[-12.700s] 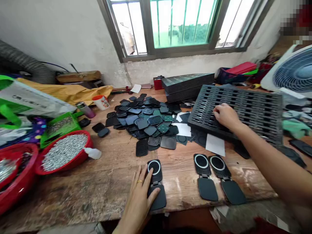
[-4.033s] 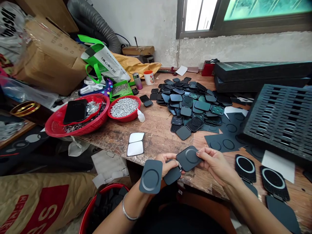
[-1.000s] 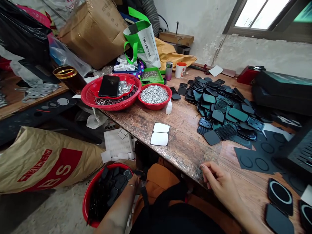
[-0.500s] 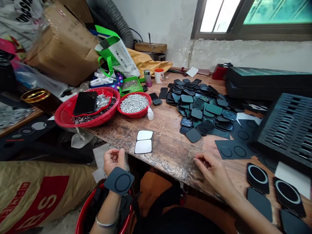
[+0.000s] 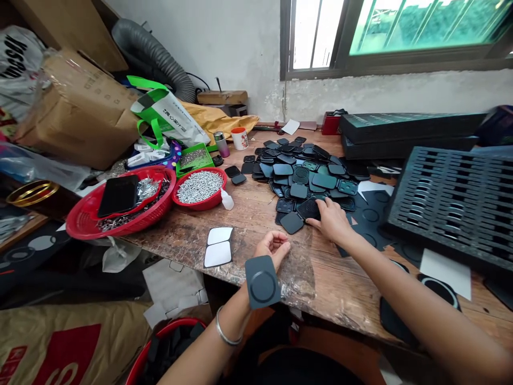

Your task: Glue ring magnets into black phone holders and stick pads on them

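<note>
Currently right hand (image 5: 333, 220) on dark plate (image 5: 310, 209), pinch unclear; left hand (image 5: 272, 249) half-spread. Slotted rack (image 5: 475, 206) crowds three o'clock; bare bench edge (image 5: 332, 316) at six.

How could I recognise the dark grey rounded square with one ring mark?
Find the wooden table below the window; at its near edge is the left hand. Between it and the silver bangle is the dark grey rounded square: unlike the heaped plates, it sits on the wrist.
</note>
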A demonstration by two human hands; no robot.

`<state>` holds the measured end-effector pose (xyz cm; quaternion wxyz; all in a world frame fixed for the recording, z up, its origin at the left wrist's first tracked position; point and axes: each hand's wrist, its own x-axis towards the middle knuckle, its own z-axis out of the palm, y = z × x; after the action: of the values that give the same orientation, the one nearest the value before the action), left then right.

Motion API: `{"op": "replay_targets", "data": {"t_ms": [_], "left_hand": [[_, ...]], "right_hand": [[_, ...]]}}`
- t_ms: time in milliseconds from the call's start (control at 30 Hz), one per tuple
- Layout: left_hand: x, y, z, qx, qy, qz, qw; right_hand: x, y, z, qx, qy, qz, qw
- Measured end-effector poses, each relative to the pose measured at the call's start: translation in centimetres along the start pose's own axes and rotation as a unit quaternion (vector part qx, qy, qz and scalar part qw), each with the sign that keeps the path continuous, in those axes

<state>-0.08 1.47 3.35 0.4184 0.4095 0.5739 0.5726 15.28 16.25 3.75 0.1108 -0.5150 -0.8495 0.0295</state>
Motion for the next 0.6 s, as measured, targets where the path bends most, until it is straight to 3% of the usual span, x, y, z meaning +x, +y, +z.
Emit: {"op": "replay_targets", "data": {"t_ms": [200, 367, 500, 600], "left_hand": [[1.3, -1.2, 1.0, 0.034, -0.006, 0.017, 0.999], [1.3, -1.3, 1.1, 0.068, -0.009, 0.014, 0.998], [1.2, -0.9, 0.4, 0.099, -0.003, 0.019, 0.995], [0.9, -0.8, -0.2, 0.115, -0.01, 0.026, 0.993]], "right_hand": [[0.4, 1.1, 0.2, 0.047, 0.014, 0.021, 0.999], [-0.8, 1.5, -0.1, 0.088, 0.003, -0.018, 0.996], [-4.0, 2.6, -2.6, 0.124, -0.012, -0.059, 0.99], [-7.4, 4.9, -5.5, 0.179, -0.076, -0.062, 0.979]]}}
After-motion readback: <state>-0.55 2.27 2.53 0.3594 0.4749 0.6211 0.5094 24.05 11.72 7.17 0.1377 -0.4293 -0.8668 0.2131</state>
